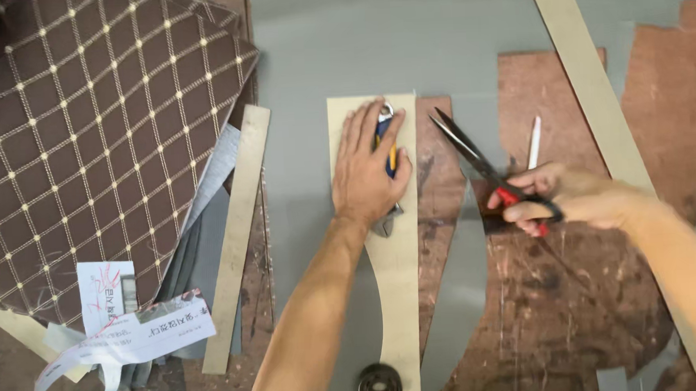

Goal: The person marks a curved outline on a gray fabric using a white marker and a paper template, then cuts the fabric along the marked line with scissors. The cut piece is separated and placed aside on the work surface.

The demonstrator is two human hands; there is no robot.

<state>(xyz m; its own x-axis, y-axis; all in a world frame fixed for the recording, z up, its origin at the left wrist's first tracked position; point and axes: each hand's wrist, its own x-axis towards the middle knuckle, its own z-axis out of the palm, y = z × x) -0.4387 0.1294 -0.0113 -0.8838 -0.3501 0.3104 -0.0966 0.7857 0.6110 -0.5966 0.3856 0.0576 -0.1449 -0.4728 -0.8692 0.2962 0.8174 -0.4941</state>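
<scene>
L hand (369, 167) fingers flat on knife (387, 143) & tan template (395, 256) — R hand (567, 198) fingers gripping scissors (480, 166).

Left hand (369, 167) on template (394, 264), right hand (571, 197) gripping scissors (480, 165)

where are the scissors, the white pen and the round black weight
scissors (471, 155): head view, on the blades, held in the right hand
white pen (534, 142): head view, mid-barrel
round black weight (380, 386): head view, on its ring, bottom edge
</scene>
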